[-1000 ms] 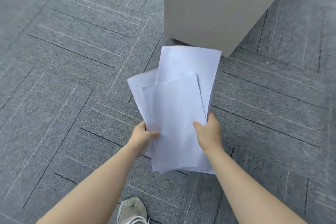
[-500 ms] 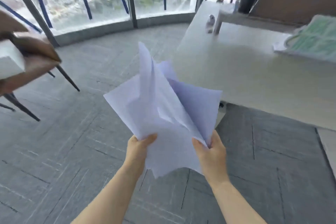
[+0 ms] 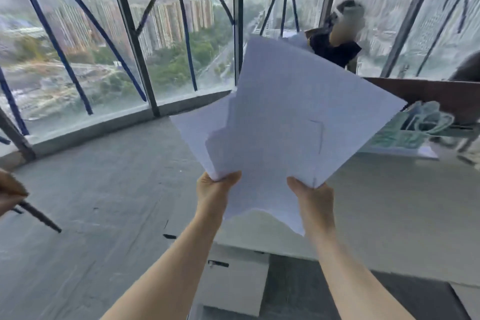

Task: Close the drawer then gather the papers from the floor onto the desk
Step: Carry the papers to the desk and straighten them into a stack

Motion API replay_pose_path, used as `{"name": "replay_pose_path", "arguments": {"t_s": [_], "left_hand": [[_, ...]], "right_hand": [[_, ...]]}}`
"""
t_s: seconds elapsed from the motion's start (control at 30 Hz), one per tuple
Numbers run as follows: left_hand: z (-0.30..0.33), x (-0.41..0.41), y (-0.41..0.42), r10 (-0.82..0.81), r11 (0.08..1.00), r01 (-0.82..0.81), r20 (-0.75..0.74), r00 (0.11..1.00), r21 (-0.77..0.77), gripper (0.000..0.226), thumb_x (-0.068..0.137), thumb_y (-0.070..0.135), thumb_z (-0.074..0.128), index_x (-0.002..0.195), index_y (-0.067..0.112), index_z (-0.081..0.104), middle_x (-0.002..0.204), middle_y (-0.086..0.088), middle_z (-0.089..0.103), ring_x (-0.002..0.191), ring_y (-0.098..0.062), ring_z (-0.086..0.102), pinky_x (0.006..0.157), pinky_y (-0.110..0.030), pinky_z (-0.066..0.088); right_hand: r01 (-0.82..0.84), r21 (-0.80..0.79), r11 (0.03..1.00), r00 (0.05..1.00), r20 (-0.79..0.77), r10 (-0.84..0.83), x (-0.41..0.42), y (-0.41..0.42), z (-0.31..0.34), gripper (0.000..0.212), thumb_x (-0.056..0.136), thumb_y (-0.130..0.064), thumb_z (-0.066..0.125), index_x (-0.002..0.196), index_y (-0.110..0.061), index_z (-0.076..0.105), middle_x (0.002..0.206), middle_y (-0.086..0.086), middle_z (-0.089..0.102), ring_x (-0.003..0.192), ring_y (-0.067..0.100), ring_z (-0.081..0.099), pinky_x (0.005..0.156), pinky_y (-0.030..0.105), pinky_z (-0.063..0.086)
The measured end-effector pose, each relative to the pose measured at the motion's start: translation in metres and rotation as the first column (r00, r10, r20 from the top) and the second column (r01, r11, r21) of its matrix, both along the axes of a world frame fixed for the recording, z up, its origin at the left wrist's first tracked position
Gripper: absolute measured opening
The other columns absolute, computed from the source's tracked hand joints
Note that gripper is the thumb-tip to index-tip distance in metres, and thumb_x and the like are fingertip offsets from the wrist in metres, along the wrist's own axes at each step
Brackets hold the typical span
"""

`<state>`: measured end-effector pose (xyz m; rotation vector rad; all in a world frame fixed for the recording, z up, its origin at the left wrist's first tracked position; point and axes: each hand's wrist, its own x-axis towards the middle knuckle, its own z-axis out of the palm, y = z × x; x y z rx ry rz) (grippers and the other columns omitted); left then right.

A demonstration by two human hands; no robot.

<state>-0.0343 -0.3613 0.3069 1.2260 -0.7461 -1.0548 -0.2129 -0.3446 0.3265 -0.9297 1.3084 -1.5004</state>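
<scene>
A loose fan of several white papers (image 3: 280,122) is held up in front of me, above the near left part of the pale desk (image 3: 389,210). My left hand (image 3: 213,189) pinches the bottom left corner of the papers. My right hand (image 3: 311,197) grips their bottom right edge. The sheets are splayed and tilted, hiding part of the desk behind them. Below the desk's near edge stands a white drawer unit (image 3: 233,283) with a dark handle (image 3: 218,264); its front looks flush.
A green patterned item (image 3: 413,132) lies on the desk at the right, with a brown panel (image 3: 441,96) behind it. A person in dark clothes (image 3: 335,47) is beyond the desk. Tall windows (image 3: 117,47) line the far wall. A chair leg (image 3: 39,215) pokes in at left over grey carpet.
My view has swung up from the floor to the desk and windows. Both hands have lifted the papers from low over the carpet to above the desk's edge.
</scene>
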Motion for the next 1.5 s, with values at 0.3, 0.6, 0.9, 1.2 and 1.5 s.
{"name": "replay_pose_path", "arguments": {"t_s": [0.3, 0.6, 0.9, 1.2, 1.5], "left_hand": [[-0.083, -0.044, -0.108, -0.110, 0.977, 0.099, 0.051, 0.993, 0.189, 0.034, 0.063, 0.006, 0.076, 0.096, -0.003, 0.070, 0.083, -0.008, 0.075, 0.073, -0.018, 0.069, 0.060, -0.023, 0.055], [-0.118, -0.049, -0.138, -0.204, 0.927, 0.213, -0.062, 0.977, 0.309, 0.039, 0.060, 0.009, 0.079, 0.098, 0.001, 0.071, 0.090, -0.011, 0.077, 0.079, -0.024, 0.071, 0.071, -0.035, 0.055], [-0.080, -0.026, -0.200, -0.321, 0.940, 0.255, 0.339, 0.884, 0.225, 0.006, 0.063, 0.013, 0.070, 0.068, 0.015, 0.067, 0.062, 0.011, 0.062, 0.061, -0.011, 0.052, 0.060, -0.028, 0.043], [-0.031, 0.029, -0.242, -0.237, 0.968, 0.206, 0.801, 0.550, 0.145, 0.024, 0.067, 0.025, 0.079, 0.087, 0.025, 0.067, 0.078, 0.003, 0.067, 0.077, -0.019, 0.060, 0.071, -0.033, 0.047], [-0.055, 0.042, -0.230, -0.362, 0.925, 0.299, 0.303, 0.881, 0.235, 0.042, 0.059, 0.028, 0.076, 0.097, 0.009, 0.069, 0.088, -0.006, 0.069, 0.082, -0.017, 0.060, 0.080, -0.035, 0.042]], "right_hand": [[-0.122, 0.209, 0.970, 0.979, -0.137, 0.153, -0.076, -0.124, -0.067, 0.013, 0.078, 0.001, 0.070, 0.069, -0.008, 0.072, 0.065, 0.006, 0.068, 0.061, 0.014, 0.062, 0.052, 0.020, 0.048], [-0.096, 0.146, 0.985, 0.995, 0.002, 0.097, -0.087, -0.157, -0.086, 0.023, 0.080, 0.004, 0.070, 0.097, -0.010, 0.064, 0.072, -0.008, 0.074, 0.063, 0.008, 0.068, 0.053, 0.022, 0.052], [0.128, -0.096, 0.987, 0.771, -0.616, -0.160, -0.091, -0.204, -0.043, 0.064, 0.073, -0.026, 0.079, 0.130, -0.033, 0.049, 0.128, -0.009, 0.057, 0.120, 0.012, 0.048, 0.100, 0.031, 0.037], [-0.135, 0.073, 0.988, 0.821, -0.551, 0.152, -0.088, -0.220, -0.029, 0.011, 0.080, -0.019, 0.067, 0.071, -0.015, 0.064, 0.064, -0.008, 0.054, 0.060, 0.011, 0.045, 0.057, 0.028, 0.035], [-0.018, -0.012, 1.000, 0.971, -0.237, 0.015, -0.092, -0.207, -0.059, 0.026, 0.081, -0.003, 0.071, 0.067, -0.025, 0.074, 0.067, -0.015, 0.071, 0.069, 0.007, 0.061, 0.072, 0.028, 0.050]]}}
